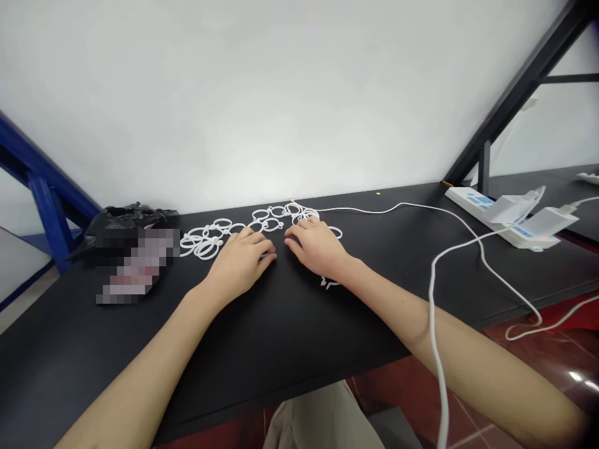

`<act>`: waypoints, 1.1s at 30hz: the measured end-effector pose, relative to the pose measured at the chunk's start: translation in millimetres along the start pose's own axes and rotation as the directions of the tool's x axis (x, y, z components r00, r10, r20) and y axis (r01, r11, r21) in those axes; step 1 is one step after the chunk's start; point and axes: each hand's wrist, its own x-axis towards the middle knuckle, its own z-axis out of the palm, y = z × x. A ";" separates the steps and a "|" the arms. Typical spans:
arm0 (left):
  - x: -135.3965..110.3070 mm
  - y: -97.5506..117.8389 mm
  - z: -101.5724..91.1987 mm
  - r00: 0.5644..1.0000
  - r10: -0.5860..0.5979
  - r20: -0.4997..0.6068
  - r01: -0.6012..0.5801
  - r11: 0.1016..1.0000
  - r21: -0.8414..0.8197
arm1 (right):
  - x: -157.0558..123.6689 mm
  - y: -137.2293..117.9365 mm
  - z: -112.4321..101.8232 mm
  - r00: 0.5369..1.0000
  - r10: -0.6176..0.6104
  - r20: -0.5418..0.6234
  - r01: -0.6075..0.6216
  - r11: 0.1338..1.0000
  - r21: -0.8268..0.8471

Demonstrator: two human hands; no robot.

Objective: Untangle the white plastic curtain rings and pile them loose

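A string of white knotted loops (208, 249), apparently of thin cord, lies across the black table. My left hand (241, 259) rests over its middle part, palm down, with the fingers loosely extended. Palm down over the right-hand loops is my right hand (319, 244), its fingers a little bent and apart. Each hand hides some loops beneath it. Knotted ends (324, 282) stick out below my right wrist. Neither hand visibly grips a loop.
A black plastic bag (126, 217) and a pixelated packet (145, 262) lie at left. At right, a white power strip (528, 240) carries two white adapters (552, 221). A white cable (435, 324) passes over my right forearm. A white panel (290, 112) stands behind the table.
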 end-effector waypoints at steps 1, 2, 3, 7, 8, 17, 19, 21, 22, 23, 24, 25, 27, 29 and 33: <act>-0.7 -1.9 -2.3 1.000 -0.024 0.018 0.023 0.999 0.033 | -0.5 0.6 0.0 1.000 0.000 -0.006 0.000 1.000 -0.003; -1.6 -4.1 -4.8 0.998 -0.053 0.036 0.050 0.996 0.071 | -1.0 1.0 0.0 1.000 0.000 -0.011 0.000 1.000 -0.004; -2.6 -6.5 -7.5 0.995 -0.085 0.056 0.078 0.991 0.112 | -1.5 0.9 -0.2 1.000 0.000 -0.015 0.000 1.000 -0.006; -6.3 -18.2 -15.8 0.964 -0.246 0.096 0.216 0.943 0.253 | 4.0 -5.1 -1.6 1.000 -0.008 -0.010 0.007 0.999 -0.036; -7.1 -21.4 -17.0 0.953 -0.288 0.097 0.253 0.928 0.273 | 8.7 -7.9 -1.7 1.000 -0.016 -0.003 0.016 0.999 -0.040; -12.3 -43.4 -17.1 0.907 -0.417 0.054 0.379 0.867 0.322 | 84.1 -16.3 30.3 0.989 0.008 0.145 0.002 0.997 -0.071; -12.3 -45.1 -16.3 0.902 -0.428 0.047 0.395 0.865 0.311 | 87.7 -11.0 36.8 0.977 0.038 0.212 -0.015 0.994 -0.108; -12.1 -45.8 -15.4 0.899 -0.437 0.033 0.408 0.862 0.301 | 83.9 -6.2 37.8 0.974 0.044 0.220 -0.018 0.993 -0.118; -12.0 -45.8 -15.0 0.898 -0.439 0.021 0.414 0.861 0.296 | 80.1 -4.3 36.3 0.975 0.043 0.217 -0.017 0.993 -0.120; -11.9 -45.7 -14.6 0.898 -0.439 0.008 0.418 0.860 0.292 | 75.4 -2.7 33.8 0.977 0.042 0.211 -0.017 0.993 -0.120; -11.9 -45.4 -14.2 0.899 -0.438 -0.004 0.420 0.861 0.287 | 70.2 -1.3 30.5 0.977 0.042 0.208 -0.017 0.992 -0.122; -12.0 -45.1 -13.9 0.900 -0.435 -0.016 0.421 0.863 0.280 | 64.7 0.1 26.6 0.978 0.043 0.205 -0.018 0.992 -0.124; -12.0 -44.3 -13.0 0.906 -0.421 -0.042 0.417 0.870 0.263 | 52.6 3.1 18.4 0.979 0.049 0.196 -0.023 0.991 -0.129; -11.6 -43.4 -11.8 0.915 -0.397 -0.069 0.401 0.883 0.243 | 39.3 6.9 10.9 0.981 0.063 0.185 -0.038 0.990 -0.136; -8.3 -37.8 -8.2 0.944 -0.311 -0.108 0.327 0.925 0.193 | 12.5 16.5 2.1 0.983 0.085 0.163 -0.062 0.988 -0.142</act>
